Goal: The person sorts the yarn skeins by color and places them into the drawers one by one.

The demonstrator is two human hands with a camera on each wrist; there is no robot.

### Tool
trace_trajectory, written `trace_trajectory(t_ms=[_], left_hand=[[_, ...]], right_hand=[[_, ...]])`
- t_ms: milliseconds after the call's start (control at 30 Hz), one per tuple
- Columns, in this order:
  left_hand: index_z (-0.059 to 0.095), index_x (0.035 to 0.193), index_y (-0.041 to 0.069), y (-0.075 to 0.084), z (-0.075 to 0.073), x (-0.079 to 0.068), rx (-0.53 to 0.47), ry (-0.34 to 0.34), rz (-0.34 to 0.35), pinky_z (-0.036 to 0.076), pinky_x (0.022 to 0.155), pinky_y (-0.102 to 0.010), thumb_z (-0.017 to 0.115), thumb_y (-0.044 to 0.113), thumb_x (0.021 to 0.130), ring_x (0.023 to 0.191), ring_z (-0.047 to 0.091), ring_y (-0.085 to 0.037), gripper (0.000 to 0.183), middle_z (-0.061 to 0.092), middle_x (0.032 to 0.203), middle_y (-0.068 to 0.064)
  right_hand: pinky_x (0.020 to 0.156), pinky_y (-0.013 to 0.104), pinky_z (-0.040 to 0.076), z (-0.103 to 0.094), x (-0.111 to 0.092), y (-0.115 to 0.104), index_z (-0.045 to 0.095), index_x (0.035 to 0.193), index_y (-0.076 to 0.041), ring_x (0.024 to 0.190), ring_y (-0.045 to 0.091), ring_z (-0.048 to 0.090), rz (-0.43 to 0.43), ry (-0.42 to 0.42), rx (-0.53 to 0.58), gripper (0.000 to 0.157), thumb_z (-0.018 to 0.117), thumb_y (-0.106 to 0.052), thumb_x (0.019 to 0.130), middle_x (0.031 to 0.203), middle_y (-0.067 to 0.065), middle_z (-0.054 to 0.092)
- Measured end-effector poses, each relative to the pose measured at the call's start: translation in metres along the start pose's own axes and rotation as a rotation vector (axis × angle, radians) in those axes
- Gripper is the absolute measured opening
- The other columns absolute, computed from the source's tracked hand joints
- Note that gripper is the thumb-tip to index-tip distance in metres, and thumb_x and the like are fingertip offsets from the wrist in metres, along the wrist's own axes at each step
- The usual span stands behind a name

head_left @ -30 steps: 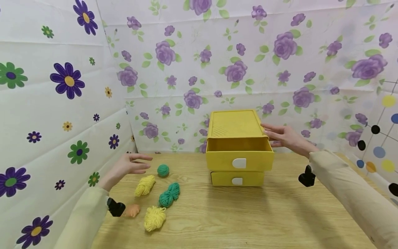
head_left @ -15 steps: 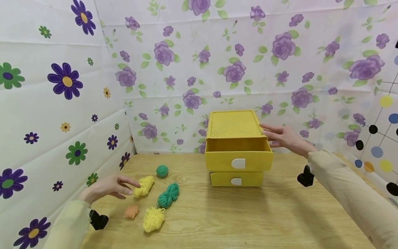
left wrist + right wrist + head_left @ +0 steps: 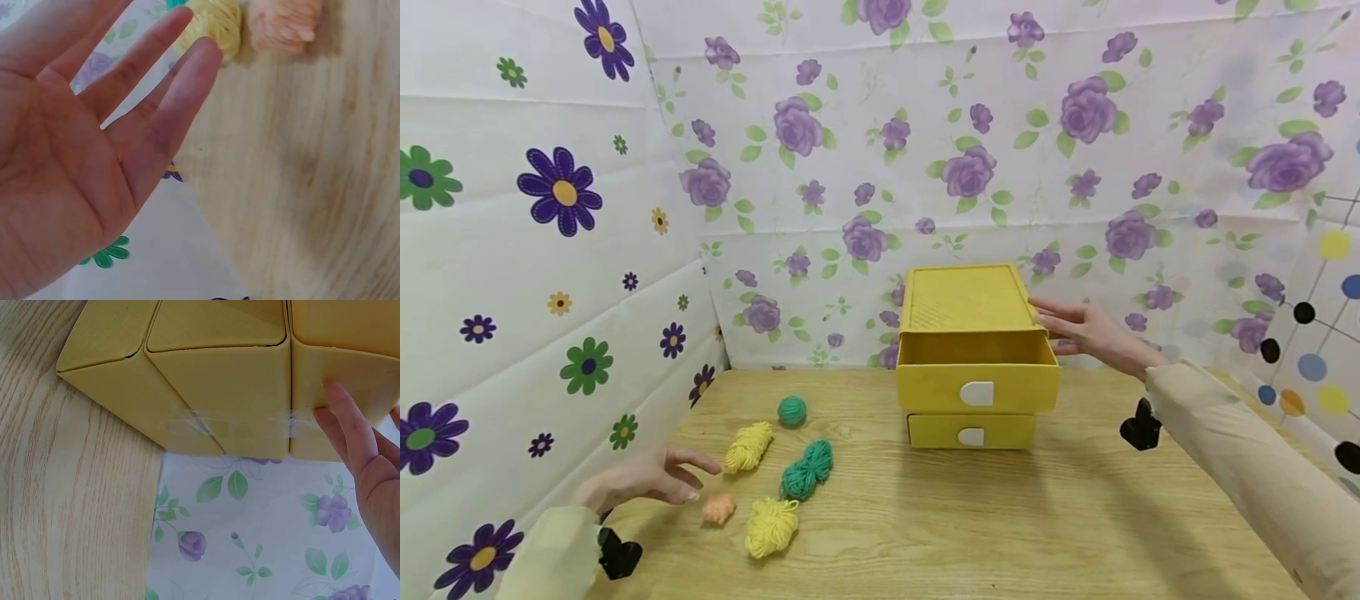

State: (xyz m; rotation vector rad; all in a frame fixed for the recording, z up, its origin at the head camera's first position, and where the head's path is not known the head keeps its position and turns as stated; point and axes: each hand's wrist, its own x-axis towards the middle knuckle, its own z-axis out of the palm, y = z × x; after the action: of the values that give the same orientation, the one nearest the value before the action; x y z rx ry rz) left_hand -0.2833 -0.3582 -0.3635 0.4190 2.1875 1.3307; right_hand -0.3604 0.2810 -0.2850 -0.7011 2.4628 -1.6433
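My left hand [image 3: 647,477] hovers at the table's left side with fingers extended and nothing held. Just right of its fingertips lies a small peach yarn bundle [image 3: 718,507], which the left wrist view also shows beyond the fingers [image 3: 181,94]. A yellow yarn skein [image 3: 748,447] is close behind. At the right, my right hand [image 3: 1090,332] rests straight fingers against the side of a yellow drawer unit [image 3: 966,296]. The unit's upper drawer [image 3: 936,389] is pulled out; the lower drawer [image 3: 932,432] sits in. In the right wrist view, fingertips [image 3: 337,397] touch the unit's side wall.
A green yarn ball [image 3: 792,410], a twisted green skein [image 3: 807,469] and another yellow yarn bundle [image 3: 772,528] lie on the wooden table [image 3: 970,533]. Flowered sheeting [image 3: 865,150] hangs behind and on the left. Clear tape [image 3: 206,424] crosses the unit's side.
My left hand has moved down and left, from near the green ball to beside the peach bundle. The right hand stays against the drawer unit, and the yarn has not moved.
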Motion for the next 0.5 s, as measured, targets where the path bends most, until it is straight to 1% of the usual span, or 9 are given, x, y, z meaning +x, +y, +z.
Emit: trace_trajectory(t_ms=[67,167,267,367,500], left_hand=[[0.051,0.120,-0.008,-0.003,0.001,0.001,-0.012,0.006,-0.004,0.046,0.079,-0.044,0.065,0.003,0.082,0.097,0.053,-0.032,0.042,0.053,0.112,-0.023],[0.050,0.121,-0.009,-0.007,0.003,0.003,-0.029,-0.005,-0.012,0.046,0.079,-0.044,0.065,0.003,0.081,0.094,0.055,-0.030,0.044,0.052,0.113,-0.025],[0.050,0.121,-0.009,-0.010,0.006,0.007,-0.037,-0.021,-0.015,0.047,0.077,-0.042,0.066,0.002,0.081,0.095,0.055,-0.030,0.045,0.050,0.117,-0.025],[0.051,0.119,-0.009,-0.012,0.007,0.009,-0.036,-0.027,-0.008,0.048,0.075,-0.040,0.066,0.002,0.081,0.095,0.054,-0.029,0.043,0.049,0.120,-0.020],[0.053,0.117,-0.010,-0.015,0.008,0.012,-0.035,-0.021,-0.009,0.049,0.070,-0.036,0.065,0.002,0.081,0.089,0.055,-0.024,0.041,0.049,0.121,-0.014]], right_hand=[[0.082,0.036,0.045,0.000,-0.001,0.000,0.027,0.143,-0.013,0.117,0.034,0.041,0.003,-0.002,0.010,0.058,0.050,-0.033,0.094,0.143,0.017,0.023],[0.082,0.035,0.045,0.000,-0.001,0.001,0.027,0.143,-0.012,0.116,0.034,0.042,0.007,-0.006,0.020,0.058,0.050,-0.032,0.094,0.143,0.017,0.023],[0.082,0.035,0.045,0.000,-0.001,0.000,0.028,0.143,-0.013,0.115,0.034,0.043,0.016,0.003,0.019,0.059,0.051,-0.033,0.093,0.143,0.016,0.025],[0.082,0.035,0.046,0.000,0.000,0.000,0.029,0.143,-0.013,0.116,0.034,0.042,0.019,0.011,0.010,0.059,0.052,-0.035,0.092,0.143,0.015,0.025],[0.082,0.036,0.045,0.000,0.001,0.000,0.031,0.142,-0.014,0.117,0.032,0.043,0.021,0.026,0.016,0.058,0.052,-0.034,0.092,0.143,0.013,0.026]])
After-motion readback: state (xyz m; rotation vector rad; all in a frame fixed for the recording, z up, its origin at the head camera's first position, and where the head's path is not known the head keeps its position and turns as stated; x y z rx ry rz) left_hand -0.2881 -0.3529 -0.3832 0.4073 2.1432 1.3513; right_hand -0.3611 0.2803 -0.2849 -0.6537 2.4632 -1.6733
